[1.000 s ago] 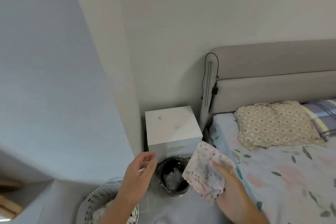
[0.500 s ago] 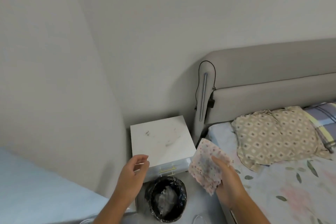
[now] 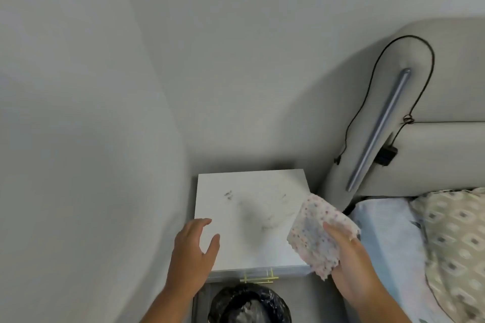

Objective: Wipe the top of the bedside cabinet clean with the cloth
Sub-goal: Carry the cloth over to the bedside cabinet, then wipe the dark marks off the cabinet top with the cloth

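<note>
So the white bedside cabinet [image 3: 252,217] sat in the corner between the wall and the bed's padded headboard [image 3: 446,102], and its top had some dark smudges and scribbly marks [image 3: 228,194] just beyond the fingertips of the left hand [image 3: 193,249]. That hand hovered over the front left corner, fingers loosely spread and curled, holding nothing; couldn't tell if it touched the surface. The right hand [image 3: 349,257] had the dotted cloth [image 3: 320,233] bunched up, thumb pinching it against the fingers, over the cabinet's right edge, right next to the mattress [image 3: 388,233]. Below both wrists there was a bin with a black liner [image 3: 249,304], in front of the gold drawer handle [image 3: 258,279].
</note>
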